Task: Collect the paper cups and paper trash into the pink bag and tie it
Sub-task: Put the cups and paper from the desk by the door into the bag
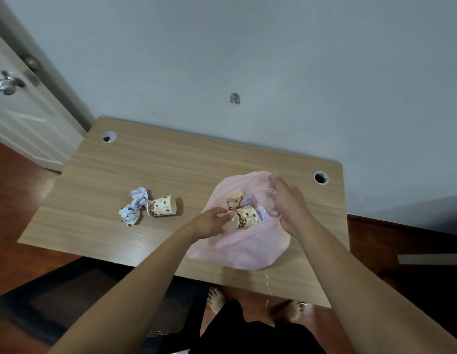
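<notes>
Pink bag (247, 247) held open on surface (196, 162) | rim pinched by left hand (212, 222), gripped by right hand (290, 204) | paper cup (162, 206) seen well left

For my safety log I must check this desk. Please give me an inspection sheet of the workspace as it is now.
Surface: wooden desk with two grommet holes.
Job's things: pink bag open, holding two paper cups and paper; outside it, one cup on its side beside two crumpled papers.
Clutter: nothing seen.
Hands: left hand pinches the bag's near rim; right hand grips its far rim.
Cables: nothing seen; only a thin string over the desk's front edge.
Surroundings: door, wall, wooden floor.
</notes>
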